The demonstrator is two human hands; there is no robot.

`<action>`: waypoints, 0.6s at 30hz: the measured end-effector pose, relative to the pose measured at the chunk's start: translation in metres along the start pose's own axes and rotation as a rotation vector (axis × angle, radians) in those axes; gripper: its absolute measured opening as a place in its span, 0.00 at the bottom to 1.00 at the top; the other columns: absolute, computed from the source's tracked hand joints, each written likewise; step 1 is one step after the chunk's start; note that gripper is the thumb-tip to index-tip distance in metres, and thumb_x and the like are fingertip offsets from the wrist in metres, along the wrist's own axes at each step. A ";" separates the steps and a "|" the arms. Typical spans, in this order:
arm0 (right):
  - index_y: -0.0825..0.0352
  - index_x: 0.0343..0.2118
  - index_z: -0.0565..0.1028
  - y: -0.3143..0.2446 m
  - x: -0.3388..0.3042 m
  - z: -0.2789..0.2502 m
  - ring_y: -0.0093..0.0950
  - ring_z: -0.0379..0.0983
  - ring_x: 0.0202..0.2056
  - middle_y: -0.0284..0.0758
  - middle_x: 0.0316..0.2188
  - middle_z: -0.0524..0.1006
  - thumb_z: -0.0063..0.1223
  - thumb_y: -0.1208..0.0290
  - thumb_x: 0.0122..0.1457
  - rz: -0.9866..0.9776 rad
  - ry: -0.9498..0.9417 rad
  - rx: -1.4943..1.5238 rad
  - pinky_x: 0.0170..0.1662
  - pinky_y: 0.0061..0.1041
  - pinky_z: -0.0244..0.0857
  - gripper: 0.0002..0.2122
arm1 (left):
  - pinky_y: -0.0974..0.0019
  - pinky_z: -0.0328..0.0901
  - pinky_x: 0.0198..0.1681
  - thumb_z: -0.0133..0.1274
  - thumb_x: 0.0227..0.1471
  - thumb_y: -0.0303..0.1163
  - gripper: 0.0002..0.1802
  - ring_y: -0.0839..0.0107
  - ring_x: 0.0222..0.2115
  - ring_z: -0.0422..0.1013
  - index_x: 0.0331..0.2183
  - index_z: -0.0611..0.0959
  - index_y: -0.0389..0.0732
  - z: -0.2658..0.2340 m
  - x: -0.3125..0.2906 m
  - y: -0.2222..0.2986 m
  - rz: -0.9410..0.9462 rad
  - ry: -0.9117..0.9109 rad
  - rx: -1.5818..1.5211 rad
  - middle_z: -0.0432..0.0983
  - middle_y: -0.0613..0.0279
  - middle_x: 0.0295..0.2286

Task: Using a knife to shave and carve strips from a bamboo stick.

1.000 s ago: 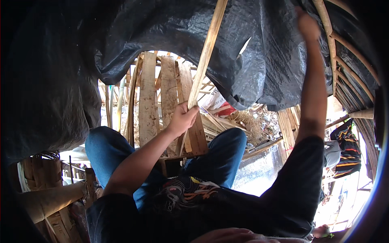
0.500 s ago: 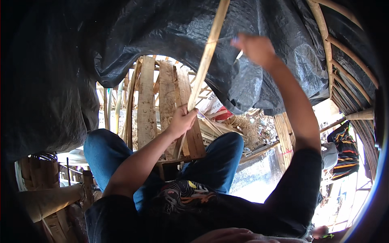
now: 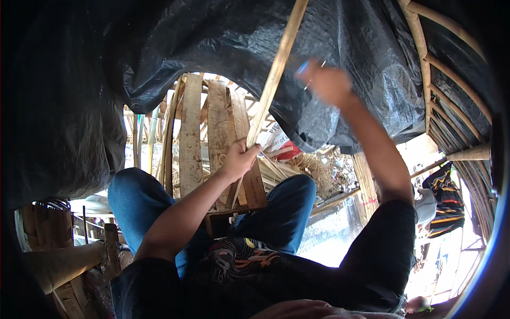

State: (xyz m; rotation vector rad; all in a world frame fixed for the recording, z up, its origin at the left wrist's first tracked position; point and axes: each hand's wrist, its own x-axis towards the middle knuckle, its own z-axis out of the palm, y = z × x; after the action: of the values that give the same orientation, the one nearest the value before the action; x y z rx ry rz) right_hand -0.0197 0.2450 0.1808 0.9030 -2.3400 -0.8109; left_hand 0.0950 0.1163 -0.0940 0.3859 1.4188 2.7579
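My left hand (image 3: 240, 160) is closed round the lower part of a long, pale bamboo strip (image 3: 276, 72). The strip slants up and to the right, past the top edge of the picture, and its lower end comes down between my knees. To the right of the strip, apart from it, my right hand (image 3: 330, 85) is raised and smeared by motion. Its fingers are curled, and a small blue bit and a thin, bright sliver show at them. What this thing is, I cannot make out.
Black plastic sheeting (image 3: 175, 45) hangs above and to the left. Wooden planks (image 3: 217, 119) stand beyond my knees, near a red and white sack (image 3: 288, 152). A bamboo pole frame (image 3: 417, 42) runs up the right side, with a striped cloth (image 3: 445, 199) below. Thick bamboo (image 3: 66, 264) lies lower left.
My right hand has moved slightly down and left, and its forearm has lowered. My left hand keeps its hold, while the strip's upper end has shifted a little to the right.
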 end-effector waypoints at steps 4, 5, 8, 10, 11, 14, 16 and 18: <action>0.63 0.39 0.70 0.063 0.029 -0.028 0.48 0.78 0.30 0.46 0.29 0.80 0.39 0.47 0.64 0.448 0.207 -0.028 0.32 0.43 0.73 0.21 | 0.74 0.49 0.12 0.46 0.62 0.31 0.09 0.84 0.09 0.55 0.29 0.74 0.39 -0.004 -0.003 -0.003 0.022 0.030 -0.032 0.62 0.74 0.12; 0.63 0.39 0.70 0.042 0.022 -0.029 0.49 0.78 0.31 0.46 0.29 0.80 0.38 0.46 0.64 0.320 0.215 0.045 0.32 0.42 0.73 0.21 | 0.75 0.48 0.12 0.47 0.62 0.30 0.08 0.86 0.09 0.55 0.31 0.77 0.38 -0.007 -0.007 -0.005 0.028 0.034 -0.071 0.62 0.75 0.12; 0.64 0.40 0.70 -0.045 -0.011 -0.047 0.50 0.78 0.33 0.48 0.30 0.80 0.37 0.46 0.65 0.002 -0.025 0.105 0.35 0.42 0.73 0.22 | 0.75 0.48 0.12 0.47 0.62 0.30 0.08 0.86 0.09 0.55 0.30 0.76 0.39 -0.006 -0.010 -0.002 0.011 0.065 -0.063 0.62 0.76 0.12; 0.64 0.40 0.70 -0.005 -0.006 0.002 0.49 0.78 0.32 0.47 0.29 0.80 0.38 0.50 0.65 0.060 0.028 -0.008 0.35 0.43 0.72 0.20 | 0.76 0.48 0.12 0.47 0.62 0.30 0.08 0.86 0.09 0.55 0.30 0.76 0.39 0.001 -0.002 -0.004 0.012 0.031 -0.070 0.62 0.76 0.12; 0.64 0.41 0.70 0.024 0.001 0.022 0.47 0.78 0.31 0.47 0.28 0.80 0.38 0.53 0.66 0.110 0.070 -0.103 0.35 0.44 0.72 0.17 | 0.76 0.48 0.12 0.47 0.62 0.30 0.08 0.86 0.10 0.55 0.30 0.75 0.39 0.003 -0.002 -0.005 -0.003 0.013 -0.076 0.62 0.76 0.12; 0.64 0.41 0.70 0.084 0.037 -0.043 0.48 0.77 0.33 0.49 0.30 0.79 0.35 0.56 0.67 0.524 0.229 -0.032 0.36 0.44 0.72 0.16 | 0.76 0.48 0.13 0.47 0.62 0.30 0.08 0.86 0.10 0.55 0.30 0.75 0.40 -0.002 -0.007 -0.005 -0.012 0.034 -0.069 0.62 0.76 0.13; 0.64 0.42 0.70 0.063 0.038 -0.058 0.48 0.77 0.34 0.50 0.31 0.79 0.35 0.55 0.67 0.454 0.234 0.047 0.37 0.45 0.71 0.17 | 0.76 0.48 0.13 0.47 0.62 0.31 0.08 0.86 0.10 0.55 0.30 0.75 0.40 -0.004 -0.013 -0.006 -0.001 0.044 -0.071 0.62 0.76 0.13; 0.63 0.43 0.71 0.042 0.029 -0.046 0.47 0.78 0.34 0.48 0.32 0.79 0.39 0.55 0.66 0.155 0.303 0.201 0.39 0.47 0.71 0.16 | 0.76 0.49 0.15 0.47 0.62 0.32 0.08 0.87 0.12 0.54 0.31 0.75 0.39 -0.002 -0.011 -0.004 0.012 0.067 -0.051 0.61 0.77 0.14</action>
State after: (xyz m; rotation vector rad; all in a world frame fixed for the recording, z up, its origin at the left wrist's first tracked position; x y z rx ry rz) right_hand -0.0272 0.2332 0.2481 0.8462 -2.2138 -0.3523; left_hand 0.1053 0.1153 -0.1004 0.3039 1.3612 2.8356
